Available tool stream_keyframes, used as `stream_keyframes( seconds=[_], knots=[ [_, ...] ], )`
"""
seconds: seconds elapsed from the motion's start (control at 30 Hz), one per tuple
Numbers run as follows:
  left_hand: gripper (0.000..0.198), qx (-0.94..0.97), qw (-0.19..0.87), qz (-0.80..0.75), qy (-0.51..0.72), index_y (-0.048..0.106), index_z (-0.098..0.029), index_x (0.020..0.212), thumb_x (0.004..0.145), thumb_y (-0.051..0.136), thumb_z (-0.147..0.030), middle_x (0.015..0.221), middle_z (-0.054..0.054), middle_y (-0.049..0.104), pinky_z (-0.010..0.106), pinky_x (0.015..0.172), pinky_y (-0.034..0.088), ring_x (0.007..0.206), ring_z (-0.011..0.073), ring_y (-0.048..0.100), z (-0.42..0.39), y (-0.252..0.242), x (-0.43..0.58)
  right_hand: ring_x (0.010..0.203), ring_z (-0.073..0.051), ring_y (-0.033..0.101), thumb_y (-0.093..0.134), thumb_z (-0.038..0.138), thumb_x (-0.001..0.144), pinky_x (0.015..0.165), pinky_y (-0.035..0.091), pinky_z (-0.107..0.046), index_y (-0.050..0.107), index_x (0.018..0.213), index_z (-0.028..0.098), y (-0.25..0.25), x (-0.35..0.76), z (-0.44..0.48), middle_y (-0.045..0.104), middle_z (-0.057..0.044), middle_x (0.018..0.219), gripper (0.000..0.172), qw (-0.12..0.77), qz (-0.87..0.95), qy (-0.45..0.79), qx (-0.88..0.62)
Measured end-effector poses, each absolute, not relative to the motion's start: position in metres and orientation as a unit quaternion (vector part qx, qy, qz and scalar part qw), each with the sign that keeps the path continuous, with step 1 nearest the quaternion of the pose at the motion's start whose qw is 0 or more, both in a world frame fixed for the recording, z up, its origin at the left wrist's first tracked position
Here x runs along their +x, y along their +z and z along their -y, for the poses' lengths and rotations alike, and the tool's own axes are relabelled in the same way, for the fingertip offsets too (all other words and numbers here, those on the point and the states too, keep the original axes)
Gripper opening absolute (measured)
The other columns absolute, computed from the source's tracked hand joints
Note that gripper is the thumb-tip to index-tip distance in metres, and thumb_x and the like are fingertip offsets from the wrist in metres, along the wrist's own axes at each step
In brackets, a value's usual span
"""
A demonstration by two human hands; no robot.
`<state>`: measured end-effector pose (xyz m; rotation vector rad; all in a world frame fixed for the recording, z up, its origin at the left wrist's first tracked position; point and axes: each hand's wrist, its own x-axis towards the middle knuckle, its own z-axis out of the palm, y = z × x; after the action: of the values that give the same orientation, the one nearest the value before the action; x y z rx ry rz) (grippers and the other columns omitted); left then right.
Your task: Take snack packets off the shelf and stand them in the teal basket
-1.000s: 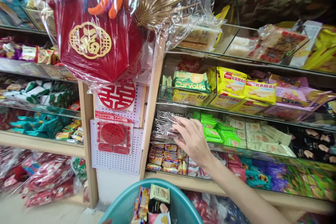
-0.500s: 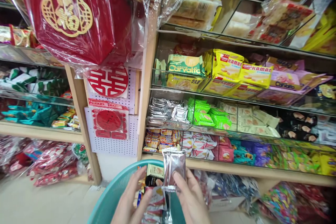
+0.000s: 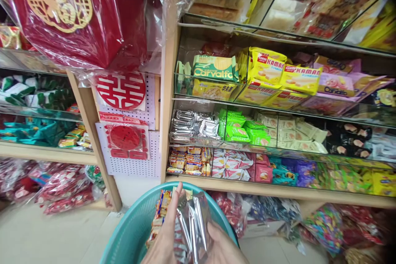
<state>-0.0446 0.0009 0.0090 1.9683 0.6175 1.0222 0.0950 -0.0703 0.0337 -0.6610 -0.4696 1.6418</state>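
Both my hands are low at the bottom middle, over a teal plastic basket (image 3: 133, 231). My left hand (image 3: 165, 237) and my right hand (image 3: 221, 247) hold shiny silver snack packets (image 3: 194, 225) between them, fingers closed on the foil. Inside the basket lie several small orange and white snack packs (image 3: 162, 206). More silver packets (image 3: 193, 126) are stacked in a glass shelf bin straight ahead, beside bright green packets (image 3: 239, 130).
Glass-fronted shelves of biscuits fill the right side: Carvalfo packs (image 3: 213, 70), yellow Kamar packs (image 3: 284, 76). A red gift box in cellophane (image 3: 77, 16) hangs at upper left, red paper decorations (image 3: 122, 90) on a pegboard below. Red bags (image 3: 58, 189) lie on the floor at left.
My right hand left the silver packet bin and came down to the basket. Both hands now hold the silver packets lower, inside the basket's rim. The view tilted downward.
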Motion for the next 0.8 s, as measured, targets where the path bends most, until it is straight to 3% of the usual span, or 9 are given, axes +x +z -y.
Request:
stream_keyframes(
  seconds=[0.17, 0.3, 0.43, 0.53, 0.63, 0.8],
  knots=[
    [0.09, 0.794, 0.369, -0.221, 0.43, 0.007, -0.039, 0.146, 0.076, 0.063, -0.038, 0.152, 0.008, 0.03, 0.05, 0.107, 0.037, 0.138, 0.0313, 0.031, 0.002, 0.008, -0.047, 0.103, -0.028, 0.062, 0.072, 0.044, 0.07, 0.087, 0.047, -0.046, 0.065, 0.107, 0.026, 0.036, 0.096, 0.072, 0.07, -0.008, 0.106, 0.042, 0.607, 0.227, 0.708, -0.281],
    [0.082, 0.809, 0.339, -0.201, 0.437, 0.008, -0.037, 0.147, 0.08, 0.053, -0.052, 0.146, 0.012, 0.036, 0.049, 0.106, 0.037, 0.133, 0.0316, 0.039, 0.001, 0.001, -0.05, 0.101, -0.026, 0.063, 0.072, 0.041, 0.071, 0.086, 0.048, -0.043, 0.064, 0.11, 0.026, 0.034, 0.098, 0.076, 0.07, -0.008, 0.104, 0.043, 0.606, 0.227, 0.703, -0.296],
    [0.078, 0.83, 0.31, -0.204, 0.416, 0.009, -0.034, 0.148, 0.083, 0.046, -0.056, 0.147, 0.014, 0.036, 0.045, 0.101, 0.043, 0.135, 0.0329, 0.035, 0.009, -0.013, -0.051, 0.092, -0.023, 0.066, 0.073, 0.038, 0.072, 0.078, 0.051, -0.036, 0.065, 0.111, 0.027, 0.021, 0.101, 0.087, 0.071, -0.006, 0.099, 0.041, 0.606, 0.217, 0.696, -0.318],
    [0.067, 0.838, 0.333, -0.217, 0.374, 0.018, -0.036, 0.146, 0.086, 0.041, -0.055, 0.146, 0.014, 0.037, 0.045, 0.103, 0.041, 0.134, 0.0316, 0.037, 0.022, -0.023, -0.048, 0.087, -0.023, 0.067, 0.071, 0.04, 0.074, 0.072, 0.052, -0.034, 0.066, 0.11, 0.029, 0.009, 0.105, 0.099, 0.071, -0.006, 0.097, 0.039, 0.599, 0.201, 0.694, -0.343],
    [0.062, 0.83, 0.376, -0.242, 0.332, 0.027, -0.036, 0.143, 0.086, 0.039, -0.056, 0.145, 0.013, 0.038, 0.044, 0.105, 0.039, 0.13, 0.0299, 0.043, 0.038, -0.028, -0.044, 0.095, -0.025, 0.065, 0.072, 0.043, 0.071, 0.08, 0.052, -0.039, 0.065, 0.111, 0.029, 0.001, 0.109, 0.112, 0.07, -0.007, 0.103, 0.043, 0.603, 0.181, 0.683, -0.37],
    [0.071, 0.834, 0.414, -0.234, 0.279, 0.021, -0.035, 0.145, 0.082, 0.037, -0.063, 0.148, 0.014, 0.035, 0.043, 0.107, 0.036, 0.136, 0.03, 0.035, 0.054, -0.032, -0.041, 0.107, -0.031, 0.061, 0.077, 0.047, 0.063, 0.087, 0.05, -0.044, 0.064, 0.113, 0.034, -0.006, 0.113, 0.13, 0.07, -0.006, 0.105, 0.053, 0.604, 0.169, 0.649, -0.431]
  ],
)
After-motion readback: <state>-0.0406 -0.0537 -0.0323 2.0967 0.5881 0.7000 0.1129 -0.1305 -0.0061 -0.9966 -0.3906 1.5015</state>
